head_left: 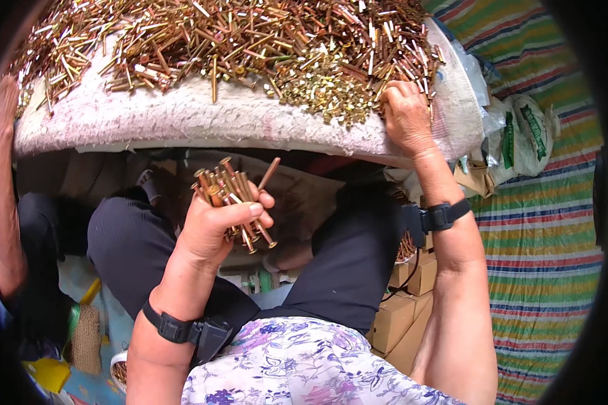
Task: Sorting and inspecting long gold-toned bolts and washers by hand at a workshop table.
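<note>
A bundle of long, brass-coloured, flat-headed bolts (226, 181) is gripped in my left hand (209, 223), above my lap. Its fingers and thumb wrap round the shanks, and the bolts stick out at both ends. My right hand (407, 116) rests at the right front edge of a large heap of similar bolts (263, 40). Its fingers bend down into the metal pieces, so whatever they pinch is hidden. Just left of it lies a patch of small yellowish metal pieces (327, 84). A whitish padded cloth (209, 125) lies under the heap.
Another person's arm (5, 196) reaches to the heap's left end. Cardboard boxes (402, 317) stand beside my right leg, near a container of bolts (406, 248). White sacks (527, 138) lie at right on a striped sheet (540, 270). A yellow object (49, 373) sits lower left.
</note>
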Tool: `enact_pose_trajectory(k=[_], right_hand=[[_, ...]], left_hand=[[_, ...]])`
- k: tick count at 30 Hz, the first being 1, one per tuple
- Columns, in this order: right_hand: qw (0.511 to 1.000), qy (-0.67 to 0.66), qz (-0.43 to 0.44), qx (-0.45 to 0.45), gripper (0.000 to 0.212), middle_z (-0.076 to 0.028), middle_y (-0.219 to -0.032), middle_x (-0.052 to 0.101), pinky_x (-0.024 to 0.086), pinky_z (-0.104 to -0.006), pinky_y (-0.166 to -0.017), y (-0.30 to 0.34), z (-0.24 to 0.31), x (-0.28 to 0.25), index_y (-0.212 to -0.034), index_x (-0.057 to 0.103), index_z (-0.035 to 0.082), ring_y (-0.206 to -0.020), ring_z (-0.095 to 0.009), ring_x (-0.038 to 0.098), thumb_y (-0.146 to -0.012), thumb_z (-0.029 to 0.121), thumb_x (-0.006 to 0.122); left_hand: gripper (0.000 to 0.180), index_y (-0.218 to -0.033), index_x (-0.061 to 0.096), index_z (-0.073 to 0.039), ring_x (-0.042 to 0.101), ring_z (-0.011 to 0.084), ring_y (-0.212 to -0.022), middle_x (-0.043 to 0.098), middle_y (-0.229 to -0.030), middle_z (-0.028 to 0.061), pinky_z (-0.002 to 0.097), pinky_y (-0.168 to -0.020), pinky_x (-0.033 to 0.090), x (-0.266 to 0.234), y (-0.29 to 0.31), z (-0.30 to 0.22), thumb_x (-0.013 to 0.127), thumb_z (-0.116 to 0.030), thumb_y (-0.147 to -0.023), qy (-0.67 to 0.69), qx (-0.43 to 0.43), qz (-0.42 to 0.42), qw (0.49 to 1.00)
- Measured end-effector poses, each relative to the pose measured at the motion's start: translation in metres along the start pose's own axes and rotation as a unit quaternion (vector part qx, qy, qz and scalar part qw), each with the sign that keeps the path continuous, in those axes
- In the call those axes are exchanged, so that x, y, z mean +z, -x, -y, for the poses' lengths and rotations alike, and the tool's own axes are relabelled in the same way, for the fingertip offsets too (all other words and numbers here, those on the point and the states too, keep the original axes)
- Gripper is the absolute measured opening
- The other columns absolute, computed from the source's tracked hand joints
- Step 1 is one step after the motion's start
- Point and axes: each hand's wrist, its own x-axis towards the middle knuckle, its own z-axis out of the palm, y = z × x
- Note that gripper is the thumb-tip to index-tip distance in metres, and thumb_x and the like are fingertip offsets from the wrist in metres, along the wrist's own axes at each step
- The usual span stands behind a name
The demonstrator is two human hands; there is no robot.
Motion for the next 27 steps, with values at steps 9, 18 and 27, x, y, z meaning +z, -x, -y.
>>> enact_pose_trajectory(k=[9,18,27], right_hand=[[0.999,-0.027,0.006,0.026,0.016,-0.007,-0.084,0.055,0.041,-0.0395,-0.073,0.018,-0.003,0.002,-0.089,0.055,0.009,-0.084,-0.028,0.053,-0.074,0.004,0.054],[0.716,-0.668,0.117,0.165,0.020,-0.002,-0.088,0.060,0.048,-0.0188,-0.067,0.000,0.102,-0.075,-0.100,0.062,-0.002,-0.075,-0.006,0.057,-0.080,-0.003,0.060],[0.646,-0.731,0.143,0.168,0.029,-0.003,-0.081,0.060,0.048,-0.0185,-0.063,-0.003,0.118,-0.070,-0.106,0.055,-0.003,-0.070,-0.006,0.057,-0.078,-0.003,0.064]], left_hand=[[0.025,-0.088,0.059,-0.001,0.065,0.0223,-0.065,0.064,-0.083,0.0148,0.0324,-0.062,0.053,0.006,-0.008,0.003,0.066,-0.004,-0.064,-0.004,-0.016,0.012,1.000],[0.026,-0.088,0.059,0.002,0.065,0.0206,-0.065,0.065,-0.081,0.0142,0.0308,-0.061,0.053,0.006,-0.007,0.005,0.068,-0.005,-0.064,-0.044,-0.020,0.037,0.998],[0.024,-0.086,0.059,0.002,0.065,0.0196,-0.064,0.065,-0.080,0.0137,0.0300,-0.062,0.054,0.007,-0.004,0.006,0.068,-0.003,-0.064,-0.064,-0.018,0.039,0.997]])
